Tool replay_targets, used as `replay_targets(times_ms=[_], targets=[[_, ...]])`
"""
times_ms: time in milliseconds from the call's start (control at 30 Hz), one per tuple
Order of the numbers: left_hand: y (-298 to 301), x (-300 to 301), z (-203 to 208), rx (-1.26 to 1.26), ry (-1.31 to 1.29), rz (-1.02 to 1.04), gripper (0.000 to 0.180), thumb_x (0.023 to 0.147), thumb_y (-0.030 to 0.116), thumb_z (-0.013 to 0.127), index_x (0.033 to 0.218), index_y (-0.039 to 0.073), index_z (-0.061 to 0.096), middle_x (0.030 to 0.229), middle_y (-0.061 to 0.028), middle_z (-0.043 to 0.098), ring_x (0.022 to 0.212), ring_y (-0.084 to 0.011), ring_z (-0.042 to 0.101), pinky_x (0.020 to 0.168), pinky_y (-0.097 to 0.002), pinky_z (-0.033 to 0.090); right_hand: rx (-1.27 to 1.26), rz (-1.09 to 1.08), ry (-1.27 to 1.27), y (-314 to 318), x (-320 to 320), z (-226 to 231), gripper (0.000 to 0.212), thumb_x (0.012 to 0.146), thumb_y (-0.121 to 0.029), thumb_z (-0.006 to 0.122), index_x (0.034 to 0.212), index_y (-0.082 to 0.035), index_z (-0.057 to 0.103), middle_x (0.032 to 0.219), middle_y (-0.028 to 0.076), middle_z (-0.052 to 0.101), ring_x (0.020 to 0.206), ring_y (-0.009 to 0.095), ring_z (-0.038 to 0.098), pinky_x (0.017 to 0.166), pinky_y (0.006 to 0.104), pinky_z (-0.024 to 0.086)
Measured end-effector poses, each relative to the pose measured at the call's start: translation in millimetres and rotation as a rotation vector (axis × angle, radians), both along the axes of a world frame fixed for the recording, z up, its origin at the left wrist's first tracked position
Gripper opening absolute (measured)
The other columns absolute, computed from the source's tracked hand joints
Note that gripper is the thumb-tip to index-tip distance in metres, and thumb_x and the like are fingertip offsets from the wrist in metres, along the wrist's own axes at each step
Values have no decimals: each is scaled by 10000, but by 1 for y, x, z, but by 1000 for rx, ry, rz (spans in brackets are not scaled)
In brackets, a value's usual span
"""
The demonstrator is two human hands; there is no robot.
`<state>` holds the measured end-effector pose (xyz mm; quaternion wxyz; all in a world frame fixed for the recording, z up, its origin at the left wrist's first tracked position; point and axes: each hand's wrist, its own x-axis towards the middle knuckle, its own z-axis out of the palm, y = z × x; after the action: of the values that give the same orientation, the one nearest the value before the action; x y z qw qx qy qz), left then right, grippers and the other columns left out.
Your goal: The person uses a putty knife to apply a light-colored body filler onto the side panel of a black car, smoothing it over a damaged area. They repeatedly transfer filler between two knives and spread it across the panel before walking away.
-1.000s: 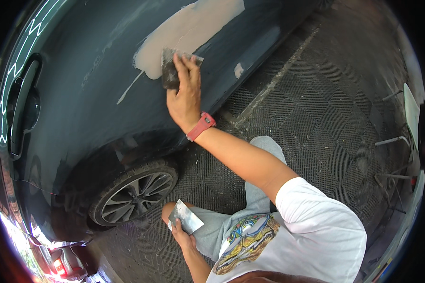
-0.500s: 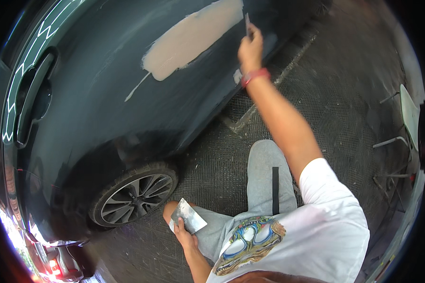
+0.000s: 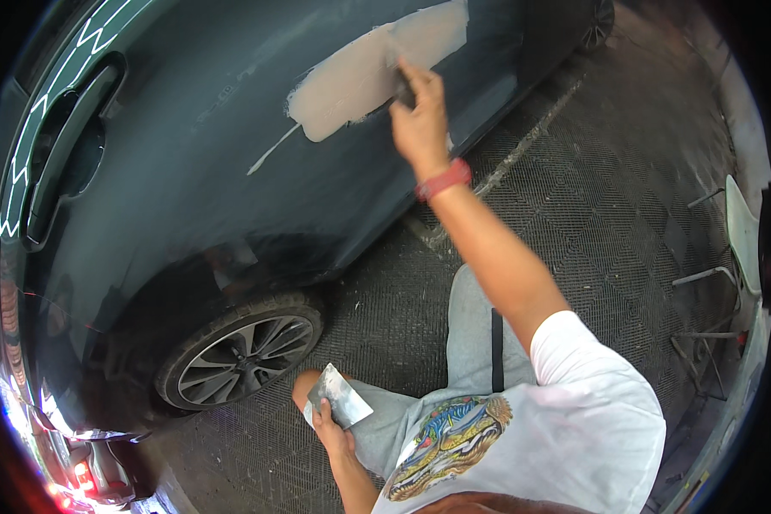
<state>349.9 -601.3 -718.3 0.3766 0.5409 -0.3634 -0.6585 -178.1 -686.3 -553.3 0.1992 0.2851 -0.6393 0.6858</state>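
A long patch of beige body filler (image 3: 338, 92) covers part of the dark car's side panel (image 3: 197, 163), and a thin streak trails from its lower left end. My right hand (image 3: 423, 128), with a red band at the wrist, reaches out to the middle of this patch. It grips a dark putty knife (image 3: 404, 89), blurred and partly hidden by the fingers, whose blade appears to lie against the filler. Low down by my knee, my left hand (image 3: 334, 437) holds a rectangular metal plate (image 3: 344, 403) with pale smears on it.
The car's rear wheel (image 3: 244, 360) stands beside my left knee, and a door handle (image 3: 68, 154) is at far left. Dark textured matting (image 3: 591, 223) covers the floor. At the right edge is a pale chair (image 3: 743, 231) with metal legs.
My right hand has moved the putty knife leftward from the patch's far right end to its middle. The left hand with the plate stays nearly still. The view has shifted slightly.
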Motion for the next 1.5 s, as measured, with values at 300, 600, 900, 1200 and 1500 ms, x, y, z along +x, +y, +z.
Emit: replay_targets(times_ms=[300, 600, 900, 1200, 1500], targets=[[-8, -12, -1, 5, 11, -42, 456, 1107, 204, 572, 1501, -18, 517, 1400, -130, 635, 1273, -247, 610, 1110, -377, 488, 141, 38, 127, -24, 135, -31, 703, 831, 45, 661, 1492, -193, 630, 1494, 138, 533, 1504, 387, 435, 1211, 563, 309], [-11, -36, -3, -73, 11, -47, 501, 1121, 237, 563, 1519, -60, 501, 1437, -159, 632, 1284, -254, 627, 1118, -378, 486, 267, 541, -422, 90, 138, -155, 515, 999, 24, 568, 1505, -59, 515, 1430, 167, 588, 1434, 334, 515, 1207, 407, 402], [-26, -127, 18, -483, -445, -336, 466, 1143, 295, 518, 1437, -64, 559, 1359, -193, 663, 1249, -279, 622, 1107, -389, 448, 910, 915, 423, 175, 229, -157, 742, 841, 0, 675, 1477, -379, 630, 1480, 33, 567, 1506, 304, 447, 1232, 717, 265], [-57, -114, -17, -215, -25, -56, 418, 1098, 276, 594, 1394, -19, 601, 1316, -157, 681, 1151, -236, 674, 958, -376, 552, 571, 1202, 489, 180, 211, -85, 704, 883, -38, 651, 1519, -329, 572, 1587, 136, 452, 1549, 428, 383, 1239, 703, 285], [-41, -160, 26, -97, 215, -286, 312, 1104, 195, 606, 1361, 19, 602, 1206, -57, 720, 1054, -148, 695, 940, -326, 565, 755, 984, -141, 166, 164, -144, 626, 928, 58, 603, 1524, -84, 478, 1463, 208, 521, 1354, 342, 603, 1121, 433, 508]])
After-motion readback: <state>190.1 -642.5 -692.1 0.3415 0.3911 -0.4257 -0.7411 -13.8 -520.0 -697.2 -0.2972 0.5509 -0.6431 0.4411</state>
